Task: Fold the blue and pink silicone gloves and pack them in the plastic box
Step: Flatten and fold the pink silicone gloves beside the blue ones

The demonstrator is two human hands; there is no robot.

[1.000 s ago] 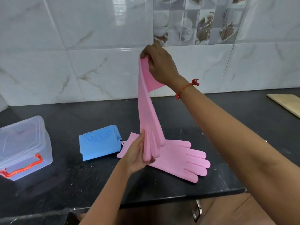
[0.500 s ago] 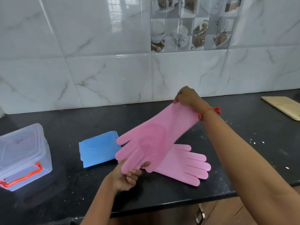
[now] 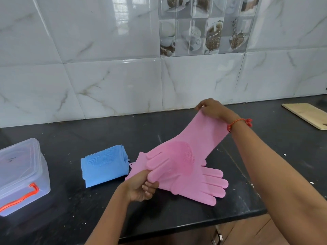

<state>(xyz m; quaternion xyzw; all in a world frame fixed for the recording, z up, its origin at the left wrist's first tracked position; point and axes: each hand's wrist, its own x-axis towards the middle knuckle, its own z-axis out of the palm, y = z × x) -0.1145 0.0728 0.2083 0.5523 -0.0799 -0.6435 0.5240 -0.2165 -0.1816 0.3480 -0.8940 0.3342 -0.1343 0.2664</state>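
I hold a pink silicone glove (image 3: 185, 149) stretched out slanting above the counter, bristled palm up. My right hand (image 3: 211, 107) grips its cuff at the far end; my left hand (image 3: 141, 186) pinches its fingertips near me. A second pink glove (image 3: 207, 184) lies flat on the black counter (image 3: 106, 131) beneath it, fingers pointing right. The folded blue gloves (image 3: 103, 167) sit just left of the pink ones. The clear plastic box (image 3: 19, 174) with an orange handle stands at the far left, its lid on.
A wooden cutting board (image 3: 307, 115) lies at the back right of the counter. A white tiled wall runs behind. The counter's front edge is close below my left hand, with a cabinet handle (image 3: 218, 236) under it.
The held pink glove went from hanging upright to lying out low and slanted over the counter. My right hand came down and right with the cuff; my left hand kept the fingertips.
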